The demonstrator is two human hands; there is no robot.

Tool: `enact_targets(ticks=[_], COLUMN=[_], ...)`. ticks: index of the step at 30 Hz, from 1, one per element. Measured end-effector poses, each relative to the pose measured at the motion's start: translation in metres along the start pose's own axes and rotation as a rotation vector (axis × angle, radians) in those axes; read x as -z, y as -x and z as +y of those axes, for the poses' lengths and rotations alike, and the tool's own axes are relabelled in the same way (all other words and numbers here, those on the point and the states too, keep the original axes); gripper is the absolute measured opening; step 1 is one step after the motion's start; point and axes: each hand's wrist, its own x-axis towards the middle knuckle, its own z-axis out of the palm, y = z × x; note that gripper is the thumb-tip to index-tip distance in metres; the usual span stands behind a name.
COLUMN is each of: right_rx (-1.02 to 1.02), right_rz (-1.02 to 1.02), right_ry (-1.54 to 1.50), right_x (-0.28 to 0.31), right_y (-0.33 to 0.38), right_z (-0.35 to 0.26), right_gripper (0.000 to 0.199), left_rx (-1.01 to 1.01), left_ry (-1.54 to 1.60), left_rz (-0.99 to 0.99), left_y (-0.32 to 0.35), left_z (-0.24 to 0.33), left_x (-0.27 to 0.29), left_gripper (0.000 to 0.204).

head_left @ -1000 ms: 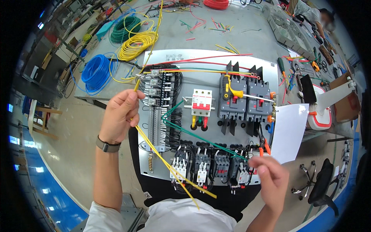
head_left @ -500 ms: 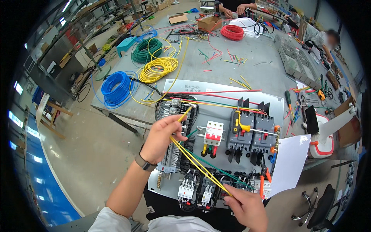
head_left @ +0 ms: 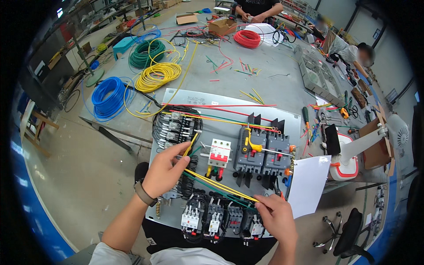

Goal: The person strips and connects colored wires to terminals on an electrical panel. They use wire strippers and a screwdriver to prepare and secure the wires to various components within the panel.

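Note:
Yellow wires (head_left: 227, 187) run across a light metal mounting plate (head_left: 176, 95) between my two hands. My left hand (head_left: 165, 171) pinches them at the left, over the dark bundled wires beside the terminal blocks (head_left: 173, 132). A yellow end sticks up past its fingers. My right hand (head_left: 279, 218) grips the other end between thumb and fingers, at the plate's lower right. Green wires (head_left: 212, 186) lie close under the yellow ones. Just above is a white circuit breaker (head_left: 219, 152) with red levers. Contactors (head_left: 191, 217) line the near edge, and a yellow-handled screwdriver (head_left: 253, 146) rests on dark grey breakers (head_left: 249, 157).
Blue (head_left: 108, 99), yellow (head_left: 158, 76), green (head_left: 145, 54) and red (head_left: 247, 39) wire coils lie on the table. A white sheet (head_left: 311, 185) overhangs the plate's right side. A grey parts tray (head_left: 318, 75), a white fan (head_left: 357, 152) and tools stand right. A co-worker's hands (head_left: 249, 17) are opposite.
My right hand has moved right and away from me, covering most of the orange pliers. My left hand has dropped slightly toward me. The whole view has shifted, moving the scene left.

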Motion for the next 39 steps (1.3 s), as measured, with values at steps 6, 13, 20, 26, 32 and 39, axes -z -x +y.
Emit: enact_targets(ticks=[6,13,20,26,32,39], right_rx=[-0.062,0.111,-0.035,-0.069,-0.044,-0.152], right_rz=[0.116,0.16,0.302,0.372,0.449,0.427], right_ry=[-0.029,0.01,-0.095,-0.224,-0.042,-0.323], right_x=[-0.005,-0.003,0.014,0.029,0.056,0.037], right_y=[0.006,0.013,0.023,0.016,-0.014,-0.002], right_z=[0.017,0.014,0.031,0.032,0.045,0.073], right_gripper=[0.014,0.016,0.017,0.017,0.016,0.013], left_rx=[-0.134,-0.082,-0.012,-0.03,-0.006,0.076], left_ry=[-0.032,-0.066,0.097,0.142,0.149,0.281], left_rz=[0.082,0.099,0.137,0.216,0.287,0.341], left_y=[0.02,0.044,0.048,0.049,0.07,0.084], left_z=[-0.016,-0.021,-0.03,-0.023,-0.033,-0.047], left_x=[-0.013,-0.011,-0.01,-0.007,0.009,0.017], left_gripper=[0.041,0.036,0.031,0.026,0.018,0.015])
